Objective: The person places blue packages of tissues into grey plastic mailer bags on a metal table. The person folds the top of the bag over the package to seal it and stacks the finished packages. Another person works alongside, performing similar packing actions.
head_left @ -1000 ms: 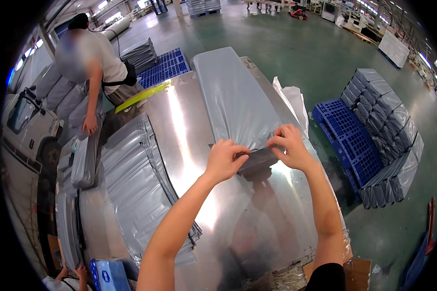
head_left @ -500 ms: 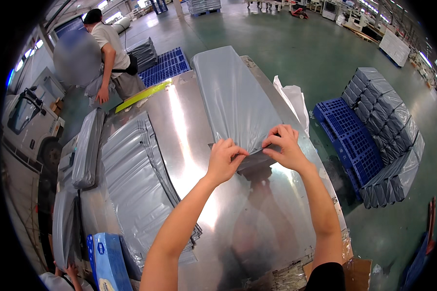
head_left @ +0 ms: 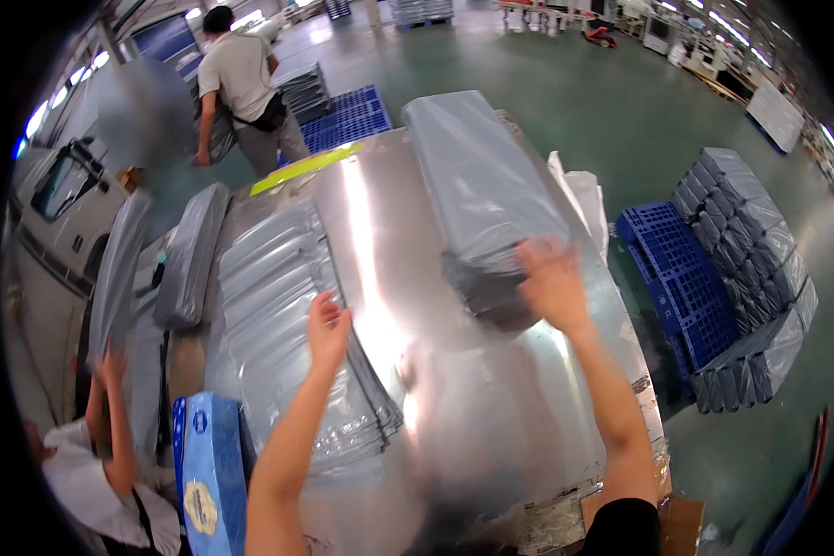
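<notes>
A long grey plastic-wrapped bundle (head_left: 482, 171) lies on the metal-topped table, its near end folded down and darker. My right hand (head_left: 554, 283) is at that near end, fingers apart and somewhat blurred; it seems to touch the plastic. To the left, a spread stack of flat grey plastic bags (head_left: 283, 343) overlaps in layers. Over this stack's right edge is my left hand (head_left: 329, 329), fingers loosely bent and apart with nothing in them. Whether it touches the bags I cannot tell.
Wrapped grey bundles (head_left: 193, 255) line the table's left side, near a blue packet (head_left: 211, 473). One co-worker (head_left: 241, 83) stands at far left; another (head_left: 111, 463) handles a grey bundle at lower left. Blue pallet (head_left: 681, 278) and stacked grey packs (head_left: 746, 241) stand right.
My left hand has let go of the bundle's end and moved left over the flat bags. My right hand has opened from its pinch. The far co-worker has turned; the lower-left one lifts a bundle.
</notes>
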`<action>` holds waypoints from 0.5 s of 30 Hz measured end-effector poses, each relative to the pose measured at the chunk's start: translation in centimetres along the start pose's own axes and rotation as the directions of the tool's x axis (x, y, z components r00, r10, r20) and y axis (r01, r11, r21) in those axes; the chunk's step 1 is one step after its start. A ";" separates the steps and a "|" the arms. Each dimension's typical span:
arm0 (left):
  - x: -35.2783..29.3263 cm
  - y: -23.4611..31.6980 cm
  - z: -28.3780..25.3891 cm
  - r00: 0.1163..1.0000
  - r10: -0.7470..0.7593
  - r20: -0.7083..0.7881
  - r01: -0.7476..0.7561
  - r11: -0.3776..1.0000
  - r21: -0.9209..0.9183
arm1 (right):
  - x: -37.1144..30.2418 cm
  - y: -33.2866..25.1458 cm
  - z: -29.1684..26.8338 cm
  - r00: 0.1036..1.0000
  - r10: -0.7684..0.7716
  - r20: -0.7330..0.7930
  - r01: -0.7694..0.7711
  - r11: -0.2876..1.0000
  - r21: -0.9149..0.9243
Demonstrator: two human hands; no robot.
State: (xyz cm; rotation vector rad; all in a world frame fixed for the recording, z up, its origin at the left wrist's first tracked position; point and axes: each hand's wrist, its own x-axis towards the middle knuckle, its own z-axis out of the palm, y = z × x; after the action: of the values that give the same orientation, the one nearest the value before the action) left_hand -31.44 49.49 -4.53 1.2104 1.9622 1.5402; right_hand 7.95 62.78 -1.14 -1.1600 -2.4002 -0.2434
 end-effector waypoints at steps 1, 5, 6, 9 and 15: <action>-1.4 -2.4 -6.0 0.998 -0.034 -0.046 0.037 0.997 0.068 | -0.1 1.4 -0.4 0.943 0.302 -0.138 -0.283 0.948 0.144; -9.9 -11.6 -33.9 0.894 0.075 -0.442 0.150 0.879 0.453 | -7.3 5.9 0.3 0.811 0.420 -0.408 -0.487 0.870 -0.073; -13.7 -13.1 -41.9 0.820 0.163 -0.549 0.277 0.726 0.629 | -8.9 3.3 0.7 0.871 0.371 -0.321 -0.396 0.918 -0.014; -25.1 -14.0 -55.4 0.692 0.325 -0.645 0.578 0.286 0.764 | -16.2 -7.4 5.4 0.980 0.169 -0.109 -0.150 0.975 0.164; -38.6 -14.1 -62.0 0.585 -0.349 -0.732 0.790 0.041 0.611 | -20.5 -38.5 7.9 0.925 -0.234 0.299 -0.128 0.548 0.827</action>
State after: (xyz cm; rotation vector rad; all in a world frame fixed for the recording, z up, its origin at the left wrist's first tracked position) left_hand -60.11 -19.18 -4.86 0.0205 3.1925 0.0017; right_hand -13.48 27.11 -16.30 -0.6687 -2.3351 1.1329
